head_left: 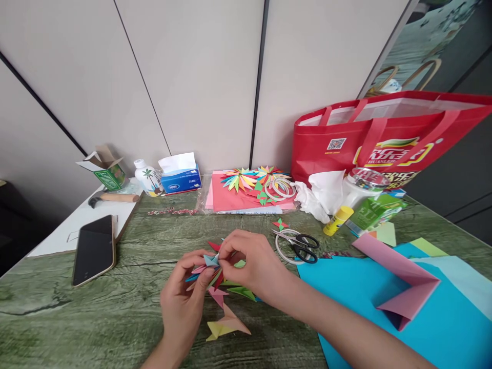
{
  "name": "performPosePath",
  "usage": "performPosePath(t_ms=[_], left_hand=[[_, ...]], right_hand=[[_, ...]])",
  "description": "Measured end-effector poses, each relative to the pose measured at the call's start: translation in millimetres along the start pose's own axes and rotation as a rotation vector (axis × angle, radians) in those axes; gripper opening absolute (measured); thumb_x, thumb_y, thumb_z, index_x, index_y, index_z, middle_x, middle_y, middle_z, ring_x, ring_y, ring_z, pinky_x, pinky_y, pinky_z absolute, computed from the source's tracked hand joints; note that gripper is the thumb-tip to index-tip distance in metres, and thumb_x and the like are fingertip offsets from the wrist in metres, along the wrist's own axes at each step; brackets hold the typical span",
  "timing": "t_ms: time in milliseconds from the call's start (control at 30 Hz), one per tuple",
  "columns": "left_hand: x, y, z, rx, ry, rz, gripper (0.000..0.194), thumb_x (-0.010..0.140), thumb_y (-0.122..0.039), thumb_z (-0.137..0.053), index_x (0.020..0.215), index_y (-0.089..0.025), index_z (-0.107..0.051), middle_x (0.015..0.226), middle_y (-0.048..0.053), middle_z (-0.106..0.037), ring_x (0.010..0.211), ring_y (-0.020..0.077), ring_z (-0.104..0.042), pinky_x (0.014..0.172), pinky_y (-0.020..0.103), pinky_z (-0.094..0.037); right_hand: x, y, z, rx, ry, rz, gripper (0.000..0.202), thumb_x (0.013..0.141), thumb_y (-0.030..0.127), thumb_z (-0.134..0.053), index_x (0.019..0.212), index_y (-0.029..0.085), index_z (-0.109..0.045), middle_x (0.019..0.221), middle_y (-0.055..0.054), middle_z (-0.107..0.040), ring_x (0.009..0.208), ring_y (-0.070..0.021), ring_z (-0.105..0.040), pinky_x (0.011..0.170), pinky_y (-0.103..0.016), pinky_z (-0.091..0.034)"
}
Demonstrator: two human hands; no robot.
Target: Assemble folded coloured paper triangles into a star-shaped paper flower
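Between my two hands is a multicoloured folded-paper ornament (218, 279), its pointed pieces fanning out in red, pink, blue and green. My left hand (188, 287) pinches a light blue folded piece (211, 261) of it between thumb and fingers. From the right, my right hand (246, 259) reaches over and pinches at the same piece's upper end; its fingertips partly hide the contact. Below the hands a peach and yellow folded piece (227, 324) lies on the table, close to a pink piece (217, 296). Part of the ornament is covered by my right hand.
Black-handled scissors (302, 243) lie on a white ring right of my hands. Blue paper sheets (346, 297) and a pink folded sheet (407, 279) cover the right. A glue stick (338, 221), red bag (330, 148), tissue box (180, 179) and finished paper stars (239, 179) stand behind. A phone (94, 249) lies left.
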State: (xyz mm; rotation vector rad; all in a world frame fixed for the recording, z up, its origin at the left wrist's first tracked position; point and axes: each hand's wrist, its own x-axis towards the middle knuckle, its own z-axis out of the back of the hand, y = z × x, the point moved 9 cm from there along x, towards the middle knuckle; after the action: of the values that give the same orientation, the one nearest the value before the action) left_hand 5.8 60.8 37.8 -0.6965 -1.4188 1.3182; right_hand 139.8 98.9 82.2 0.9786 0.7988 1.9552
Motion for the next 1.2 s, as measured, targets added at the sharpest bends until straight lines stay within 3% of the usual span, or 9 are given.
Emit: performPosePath(t_ms=[300, 767, 1000, 1200], left_hand=[[1, -3, -0.6, -0.021, 0.01, -0.043, 0.007, 0.072, -0.025, -0.062, 0.076, -0.02, -0.057, 0.087, 0.002, -0.063, 0.073, 0.0136, -0.063, 0.058, 0.022, -0.054], [-2, -10, -8.3, -0.027, 0.084, -0.152, 0.01, 0.074, -0.014, -0.059, 0.078, -0.023, -0.058, 0.085, 0.001, -0.064, 0.078, 0.0139, -0.063, 0.061, 0.022, -0.054], [-2, -9, -8.6, -0.028, 0.093, -0.148, 0.012, 0.072, -0.012, -0.06, 0.077, -0.022, -0.059, 0.083, 0.001, -0.065, 0.079, 0.013, -0.063, 0.063, 0.018, -0.053], [0, -14, -8.7, -0.023, 0.077, -0.158, 0.01, 0.07, -0.012, -0.061, 0.074, -0.021, -0.06, 0.08, 0.001, -0.065, 0.075, 0.0126, -0.063, 0.06, 0.017, -0.052]], right_hand=[[-1, 3, -1, 0.033, 0.068, 0.02, 0.01, 0.064, 0.003, -0.058, 0.061, 0.013, -0.06, 0.084, -0.005, -0.059, 0.069, -0.0102, -0.056, 0.064, -0.021, -0.044], [-1, -14, -3, 0.063, 0.037, -0.163, 0.008, 0.061, 0.006, -0.059, 0.058, 0.014, -0.062, 0.07, -0.002, -0.062, 0.066, -0.0115, -0.055, 0.058, -0.021, -0.039], [-2, -13, -5, -0.109, 0.012, -0.175, 0.008, 0.06, 0.008, -0.056, 0.055, 0.014, -0.056, 0.063, 0.0, -0.058, 0.061, -0.0104, -0.051, 0.056, -0.021, -0.034], [-2, -14, -7, -0.121, 0.004, -0.162, 0.008, 0.058, 0.008, -0.056, 0.054, 0.014, -0.053, 0.063, 0.0, -0.056, 0.06, -0.0096, -0.049, 0.054, -0.02, -0.032]])
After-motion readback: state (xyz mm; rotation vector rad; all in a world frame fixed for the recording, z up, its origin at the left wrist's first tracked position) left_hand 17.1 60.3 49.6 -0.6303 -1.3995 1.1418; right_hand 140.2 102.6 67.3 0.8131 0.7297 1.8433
